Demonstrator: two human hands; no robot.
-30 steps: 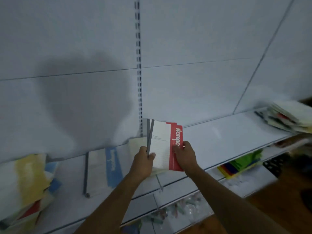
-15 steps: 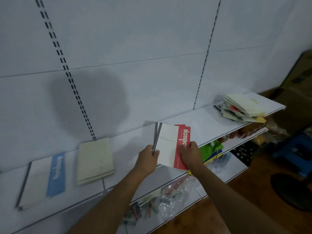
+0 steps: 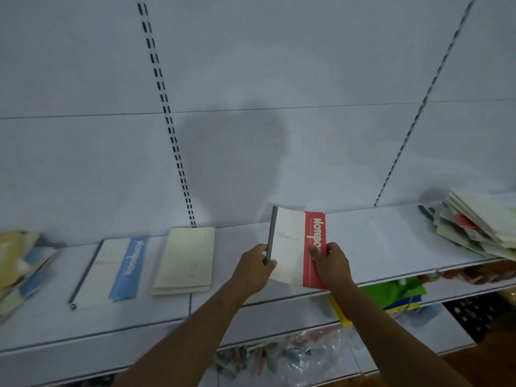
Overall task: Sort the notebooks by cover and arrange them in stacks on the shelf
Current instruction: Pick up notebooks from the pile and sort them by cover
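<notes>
Two hands on one red-banded notebook (image 3: 296, 247), held tilted above the bare middle stretch of the shelf (image 3: 377, 247). Left hand (image 3: 252, 270) is closed on the grey spine edge, thumb on top; right hand (image 3: 332, 263) pinches the red strip at the near right corner, fingers curled over the cover.

Already laid flat to the left: a blue-banded notebook (image 3: 111, 270), then a cream stack (image 3: 185, 261) just beside it — apart, not touching. Far left, a loose multicoloured heap (image 3: 22, 263); far right, an unsorted pile (image 3: 480, 222) fanned and leaning.

Handling, by judgement: thin, light, soft-covered. It likely flexes if held by one corner, so the spine is the stiff place to grip, with the opposite edge steadied — as now. Covers look smooth; stacked ones may slide unless edges are squared.

No red-banded stack is visible yet, so this one probably starts its own, right of the cream stack.
</notes>
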